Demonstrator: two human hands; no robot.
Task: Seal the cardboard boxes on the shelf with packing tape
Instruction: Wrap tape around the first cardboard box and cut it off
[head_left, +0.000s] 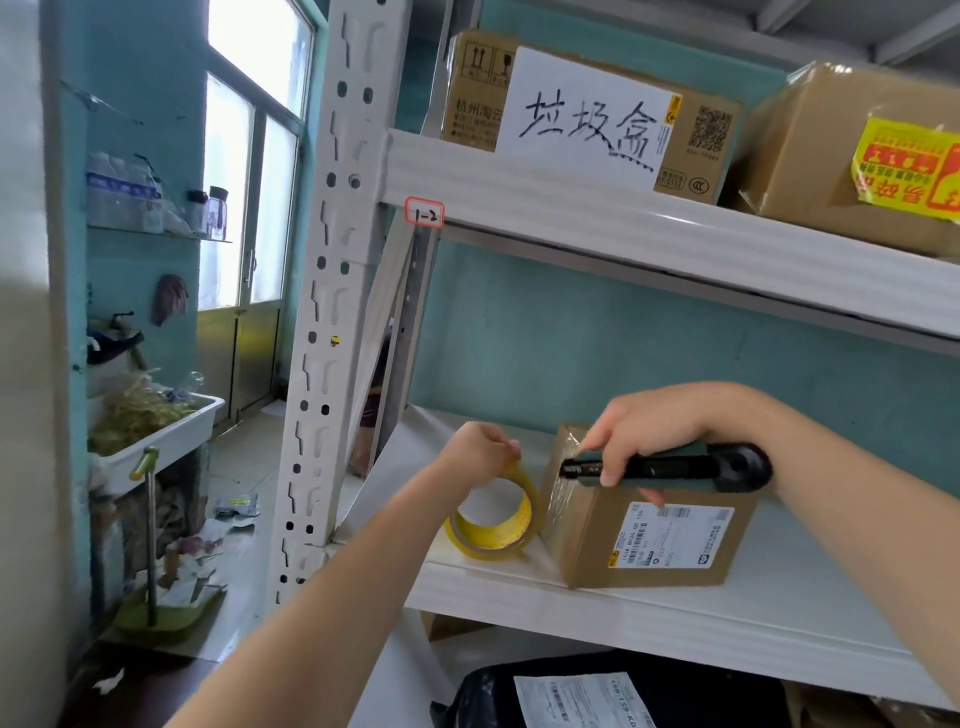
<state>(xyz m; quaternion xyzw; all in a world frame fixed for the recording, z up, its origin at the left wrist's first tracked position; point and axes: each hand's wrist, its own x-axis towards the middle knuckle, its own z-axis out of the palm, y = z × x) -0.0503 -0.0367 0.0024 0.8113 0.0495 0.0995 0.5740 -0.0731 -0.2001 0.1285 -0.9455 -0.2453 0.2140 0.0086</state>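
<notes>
Your left forearm comes in lowest and closest. At its end the left hand (479, 450) pinches the top rim of the tape roll (493, 526), fingers curled over it.

Roll: yellow core, standing on edge on the shelf (727, 623), just left of the box (587, 540); contact between the two cannot be told. Judged light and stiff. The film is likely sticky and apt to fold on itself, so keep it taut and hold by the rim. A clear strip (558, 501), glossy and wrinkled, runs from the roll onto the box's near-left corner.

Box: small, plain brown cardboard, printed shipping label (670, 535) on the side facing you, directly under your right hand (644, 431). Judged light, rigid enough to press on, liable to slide on the smooth shelf; steady it from the top.

Right hand grips a black cutter (675, 467) lying across the box top, tip toward the strip. Blade not discernible.

Outward: larger boxes (701, 130) on the shelf above both hands; black parcel bag (717, 696) below them.
</notes>
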